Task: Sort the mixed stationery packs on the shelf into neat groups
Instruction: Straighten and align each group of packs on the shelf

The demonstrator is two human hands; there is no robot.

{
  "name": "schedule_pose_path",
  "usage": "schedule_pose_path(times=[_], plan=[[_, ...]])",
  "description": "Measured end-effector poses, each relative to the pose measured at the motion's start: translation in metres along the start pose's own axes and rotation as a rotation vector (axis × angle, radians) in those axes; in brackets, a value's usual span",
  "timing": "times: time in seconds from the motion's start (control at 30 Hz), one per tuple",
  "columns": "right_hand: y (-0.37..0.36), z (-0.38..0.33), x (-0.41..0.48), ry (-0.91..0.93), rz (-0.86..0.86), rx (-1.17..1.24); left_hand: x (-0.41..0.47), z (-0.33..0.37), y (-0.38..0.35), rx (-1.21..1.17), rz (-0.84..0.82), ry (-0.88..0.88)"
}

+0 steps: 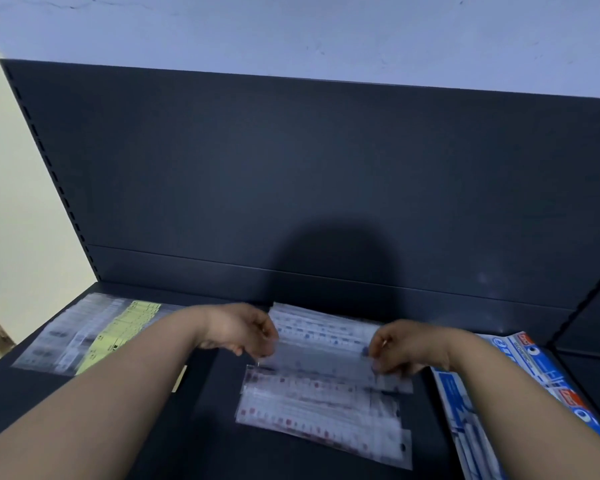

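Observation:
My left hand (246, 332) and my right hand (400, 348) each pinch one end of a clear plastic pen pack (321, 360), held just above the dark shelf (205, 445). Behind it lies a pack with blue-marked pens (323, 325). In front of it lies a pile of clear packs with red-marked pens (321, 414). At the far left, a spread of clear packs with yellow cards (94, 332) lies flat. Blue and white carded packs (520, 382) lie at the right, partly under my right forearm.
The shelf's dark back panel (326, 174) rises straight behind the packs. A slotted upright (49, 164) runs along the left edge beside a pale wall. Another dark shelf section (589, 337) adjoins at the right.

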State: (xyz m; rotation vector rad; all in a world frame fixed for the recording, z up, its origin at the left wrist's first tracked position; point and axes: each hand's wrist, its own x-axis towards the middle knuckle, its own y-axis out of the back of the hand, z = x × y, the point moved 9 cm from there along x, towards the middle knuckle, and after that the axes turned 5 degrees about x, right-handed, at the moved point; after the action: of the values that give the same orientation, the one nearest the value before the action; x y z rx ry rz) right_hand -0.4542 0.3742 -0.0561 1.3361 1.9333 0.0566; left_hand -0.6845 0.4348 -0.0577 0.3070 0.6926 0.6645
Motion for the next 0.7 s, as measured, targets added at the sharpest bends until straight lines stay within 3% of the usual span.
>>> schedule_pose_path(times=[0.1, 0.23, 0.3, 0.5, 0.7], plan=[[-0.021, 0.001, -0.009, -0.022, -0.097, -0.255, -0.012, 0.0, -0.021, 0.276, -0.159, 0.046], [-0.029, -0.014, -0.01, 0.077, 0.081, -0.586, -0.017, 0.017, -0.027, 0.73, -0.006, 0.008], [-0.039, -0.019, -0.013, 0.104, 0.123, -0.608, -0.017, 0.023, -0.034, 0.775, 0.05, -0.016], [-0.074, -0.014, -0.015, 0.014, 0.123, -0.857, -0.009, 0.024, -0.078, 1.094, 0.007, -0.028], [-0.074, -0.011, -0.017, -0.072, 0.086, -0.829, -0.005, 0.031, -0.078, 1.106, 0.011, 0.053]])
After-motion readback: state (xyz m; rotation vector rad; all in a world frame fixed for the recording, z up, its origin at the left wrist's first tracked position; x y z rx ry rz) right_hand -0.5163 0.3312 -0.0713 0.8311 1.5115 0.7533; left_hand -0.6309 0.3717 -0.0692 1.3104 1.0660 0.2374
